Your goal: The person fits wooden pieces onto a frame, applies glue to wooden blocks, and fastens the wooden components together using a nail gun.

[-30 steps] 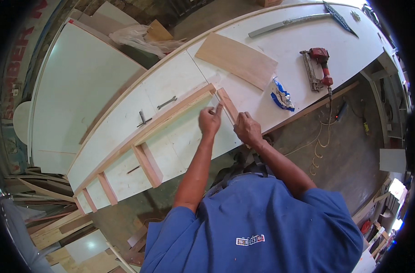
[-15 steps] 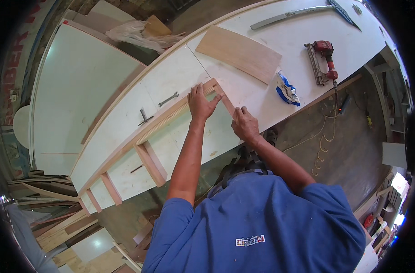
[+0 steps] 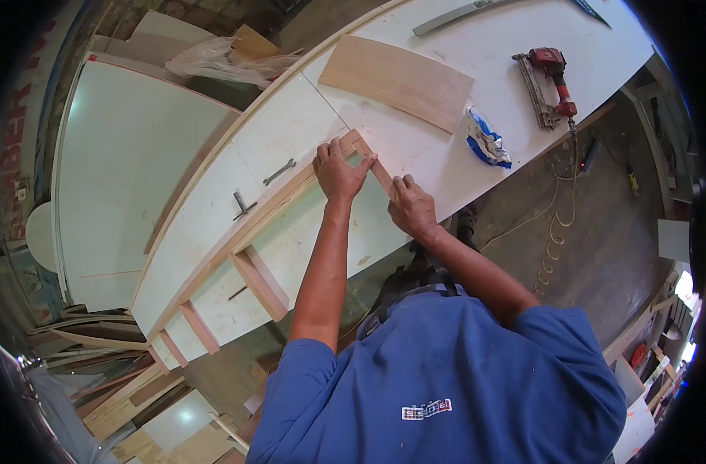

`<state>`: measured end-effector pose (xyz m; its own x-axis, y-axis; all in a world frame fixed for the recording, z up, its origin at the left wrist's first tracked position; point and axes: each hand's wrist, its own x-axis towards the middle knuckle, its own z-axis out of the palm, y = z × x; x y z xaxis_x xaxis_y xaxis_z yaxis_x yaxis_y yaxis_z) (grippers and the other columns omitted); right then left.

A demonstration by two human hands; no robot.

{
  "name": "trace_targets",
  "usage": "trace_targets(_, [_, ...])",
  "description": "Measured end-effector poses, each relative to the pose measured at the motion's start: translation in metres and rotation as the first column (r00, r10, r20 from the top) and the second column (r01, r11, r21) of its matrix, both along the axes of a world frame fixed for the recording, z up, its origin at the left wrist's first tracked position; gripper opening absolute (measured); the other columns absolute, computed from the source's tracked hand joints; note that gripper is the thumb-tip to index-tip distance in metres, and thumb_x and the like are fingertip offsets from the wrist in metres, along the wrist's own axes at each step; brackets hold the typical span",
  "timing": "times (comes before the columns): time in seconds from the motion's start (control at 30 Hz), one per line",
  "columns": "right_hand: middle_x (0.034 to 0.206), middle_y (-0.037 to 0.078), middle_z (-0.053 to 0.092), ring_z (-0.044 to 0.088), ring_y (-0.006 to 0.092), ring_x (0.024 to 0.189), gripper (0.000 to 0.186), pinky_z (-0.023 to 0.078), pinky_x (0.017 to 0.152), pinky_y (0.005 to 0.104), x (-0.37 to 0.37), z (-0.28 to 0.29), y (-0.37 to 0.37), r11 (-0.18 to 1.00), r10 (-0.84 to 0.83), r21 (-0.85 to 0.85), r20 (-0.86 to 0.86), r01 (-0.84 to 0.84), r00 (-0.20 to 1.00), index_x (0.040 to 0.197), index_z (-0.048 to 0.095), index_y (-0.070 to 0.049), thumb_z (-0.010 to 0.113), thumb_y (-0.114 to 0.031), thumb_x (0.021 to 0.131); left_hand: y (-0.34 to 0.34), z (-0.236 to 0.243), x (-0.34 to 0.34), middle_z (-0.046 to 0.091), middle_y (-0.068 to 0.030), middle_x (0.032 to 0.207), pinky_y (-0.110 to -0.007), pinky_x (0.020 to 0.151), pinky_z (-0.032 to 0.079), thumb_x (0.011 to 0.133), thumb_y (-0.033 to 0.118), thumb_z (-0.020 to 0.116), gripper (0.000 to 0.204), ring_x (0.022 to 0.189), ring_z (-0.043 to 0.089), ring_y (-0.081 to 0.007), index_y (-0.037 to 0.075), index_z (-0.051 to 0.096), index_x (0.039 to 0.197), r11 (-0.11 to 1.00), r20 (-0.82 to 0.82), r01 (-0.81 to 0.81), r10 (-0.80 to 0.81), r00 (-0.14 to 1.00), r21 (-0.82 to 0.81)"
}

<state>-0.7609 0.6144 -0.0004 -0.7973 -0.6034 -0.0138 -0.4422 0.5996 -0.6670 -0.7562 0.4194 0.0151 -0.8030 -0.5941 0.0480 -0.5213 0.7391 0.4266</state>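
A wooden frame (image 3: 254, 224) with a long rail and several short crosspieces lies on the white worktable (image 3: 200, 182). At its upper corner my left hand (image 3: 340, 172) is closed over the rail, its fingers on the far side and its thumb reaching to the end crosspiece (image 3: 381, 175). My right hand (image 3: 412, 207) grips the near end of that same crosspiece, fingers curled round it. The crosspiece meets the rail at the corner. Part of the wood is hidden under both hands.
Beyond the rail lie a wrench (image 3: 279, 172) and a T-shaped metal tool (image 3: 242, 206). To the right are a thin wooden panel (image 3: 395, 80), a blue-and-white crumpled packet (image 3: 488, 139), and a red nail gun (image 3: 552, 85) with a coiled hose (image 3: 555, 241). A hammer-like tool (image 3: 465, 15) lies farther off.
The whole view has shifted slightly, with the table's far end moving up. Both hands keep their places on the frame's corner and end crosspiece.
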Motion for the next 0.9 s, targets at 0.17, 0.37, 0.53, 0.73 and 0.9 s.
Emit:
trace_targets(0.17, [0.103, 0.016, 0.058, 0.065, 0.0357, 0.096, 0.045, 0.056, 0.078, 0.0477, -0.006, -0.007, 0.002, 0.999, 0.006, -0.049, -0.009, -0.006, 1.0, 0.113, 0.056, 0.0, 0.073, -0.009, 0.073, 0.003, -0.004, -0.005, 0.055, -0.0193, 0.131, -0.049, 0.111, 0.038, 0.068, 0.058, 0.088, 0.092, 0.126, 0.052, -0.0365, 0.0, 0.057, 0.134, 1.0, -0.017, 0.007, -0.008, 1.0, -0.021])
trace_targets(0.37, [0.118, 0.022, 0.059, 0.057, 0.0376, 0.117, 0.054, 0.047, 0.102, 0.047, -0.035, 0.002, 0.0, 0.993, 0.067, -0.106, 0.196, -0.046, 0.978, 0.127, 0.057, 0.002, 0.072, -0.021, 0.08, 0.0, -0.006, -0.003, 0.057, -0.0176, 0.129, -0.048, 0.106, 0.043, 0.071, 0.056, 0.088, 0.087, 0.12, 0.055, -0.0366, 0.002, 0.058, 0.132, 0.999, 0.025, -0.008, 0.009, 1.0, -0.053])
trace_targets(0.53, [0.147, 0.025, 0.052, 0.047, 0.0405, 0.137, 0.065, 0.039, 0.116, 0.0457, -0.082, -0.028, -0.032, 0.93, 0.092, -0.351, 0.514, 0.111, 0.853, 0.144, 0.053, 0.0, 0.065, -0.026, 0.086, -0.001, -0.009, -0.007, 0.055, -0.016, 0.13, -0.05, 0.107, 0.04, 0.069, 0.05, 0.09, 0.088, 0.123, 0.051, -0.0366, 0.003, 0.056, 0.135, 0.999, 0.007, 0.019, -0.019, 1.0, -0.036])
trace_targets(0.73, [0.138, 0.028, 0.06, 0.054, 0.0413, 0.131, 0.066, 0.042, 0.113, 0.0448, -0.102, -0.029, -0.053, 0.895, 0.245, -0.442, 0.609, 0.065, 0.755, 0.144, 0.053, 0.005, 0.064, -0.023, 0.084, 0.0, -0.01, -0.008, 0.054, -0.0171, 0.131, -0.048, 0.107, 0.042, 0.073, 0.043, 0.09, 0.081, 0.124, 0.051, -0.0362, 0.004, 0.056, 0.135, 1.0, 0.034, 0.029, -0.029, 0.999, 0.004])
trace_targets(0.9, [0.136, 0.028, 0.061, 0.055, 0.0425, 0.129, 0.067, 0.042, 0.112, 0.0459, -0.104, -0.009, -0.058, 0.927, 0.236, -0.375, 0.567, -0.008, 0.789, 0.144, 0.053, 0.004, 0.064, -0.019, 0.081, -0.005, -0.012, -0.004, 0.052, -0.0164, 0.131, -0.05, 0.108, 0.04, 0.069, 0.043, 0.092, 0.086, 0.125, 0.049, -0.037, 0.004, 0.056, 0.137, 0.996, -0.03, 0.012, -0.01, 1.0, 0.084])
